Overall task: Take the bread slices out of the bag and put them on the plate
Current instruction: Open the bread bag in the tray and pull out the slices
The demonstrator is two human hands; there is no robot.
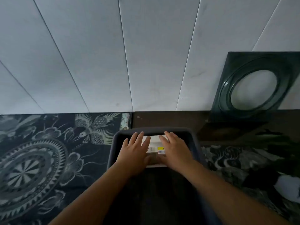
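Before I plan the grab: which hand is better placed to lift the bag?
Neither clearly: left hand and right hand lie flat on the bread bag in the dark tray. No plate identifiable.

Both bare forearms reach straight forward, side by side. The left hand lies palm down with its fingers spread flat. The right hand mirrors it, palm down, fingers extended, thumbs pointing toward each other.
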